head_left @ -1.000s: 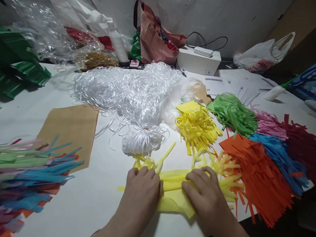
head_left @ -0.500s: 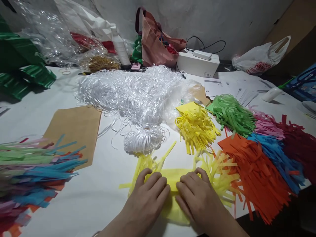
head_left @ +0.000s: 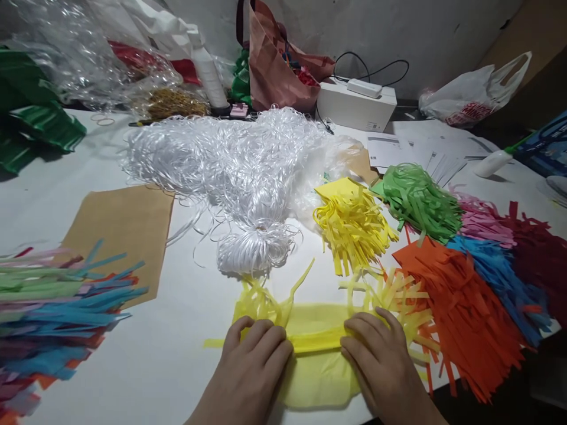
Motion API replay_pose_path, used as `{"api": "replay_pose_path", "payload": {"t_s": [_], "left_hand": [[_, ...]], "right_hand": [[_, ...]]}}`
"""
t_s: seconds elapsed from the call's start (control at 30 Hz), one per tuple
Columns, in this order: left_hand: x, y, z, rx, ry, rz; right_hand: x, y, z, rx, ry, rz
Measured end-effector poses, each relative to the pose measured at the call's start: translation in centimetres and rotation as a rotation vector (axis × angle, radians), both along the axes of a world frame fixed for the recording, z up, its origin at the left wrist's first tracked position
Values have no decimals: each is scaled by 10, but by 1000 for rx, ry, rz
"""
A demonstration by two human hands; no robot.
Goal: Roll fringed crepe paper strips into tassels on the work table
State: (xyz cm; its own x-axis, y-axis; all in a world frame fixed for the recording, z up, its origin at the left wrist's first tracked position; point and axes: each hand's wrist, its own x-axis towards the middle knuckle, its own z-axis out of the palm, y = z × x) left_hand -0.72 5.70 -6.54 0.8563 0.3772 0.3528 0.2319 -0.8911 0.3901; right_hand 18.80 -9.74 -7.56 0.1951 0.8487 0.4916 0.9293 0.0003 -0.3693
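Observation:
A sheet of yellow tissue paper (head_left: 319, 383), its two sides cut into fringe strips, lies on the white table in front of me. Across its middle runs a narrow folded or rolled band. My left hand (head_left: 259, 360) has its curled fingers on the left end of this band. At the right end, my right hand (head_left: 378, 354) grips in the same way, with fingers bent over the paper. Both thumbs are largely hidden. Fringe strips spread out beyond each hand.
Fringed paper bundles in yellow (head_left: 352, 227), green (head_left: 419, 200), orange (head_left: 458, 313) and blue (head_left: 498, 271) lie at the right. A heap of white ribbon (head_left: 230, 159) fills the middle back. Multicoloured fringes (head_left: 66, 313) and a brown paper sheet (head_left: 124, 230) are at the left.
My hands have moved apart along the yellow tissue paper and slightly toward me. More of the folded band and the sheet now shows between them. The view has shifted a little.

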Motion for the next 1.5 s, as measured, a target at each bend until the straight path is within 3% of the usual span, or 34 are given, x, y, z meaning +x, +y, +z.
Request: {"api": "replay_pose_path", "payload": {"t_s": [0.23,0.37,0.43,0.5,0.57,0.63,0.9,1.07,1.3,1.5], "left_hand": [[18,-1,13,60,251,130],[21,1,12,126,253,178],[20,1,9,101,212,144],[19,0,7,62,156,70],[19,0,7,39,107,5],[19,1,9,18,94,-29],[19,6,11,41,82,-86],[15,7,6,3,53,-101],[9,6,1,-95,5,-3],[23,1,18,-84,197,97]], "right_hand": [[-13,18,6,-125,73,-218],[-12,19,9,-110,46,-297],[-13,19,10,-39,-4,-258],[-15,22,11,3,-52,-100],[-18,26,11,-15,-94,79],[-21,29,9,-71,-132,169],[-25,39,7,-58,-80,122],[-24,39,8,-94,-199,145],[1,20,0,-128,-206,48],[0,25,1,-142,-130,-80]]}}
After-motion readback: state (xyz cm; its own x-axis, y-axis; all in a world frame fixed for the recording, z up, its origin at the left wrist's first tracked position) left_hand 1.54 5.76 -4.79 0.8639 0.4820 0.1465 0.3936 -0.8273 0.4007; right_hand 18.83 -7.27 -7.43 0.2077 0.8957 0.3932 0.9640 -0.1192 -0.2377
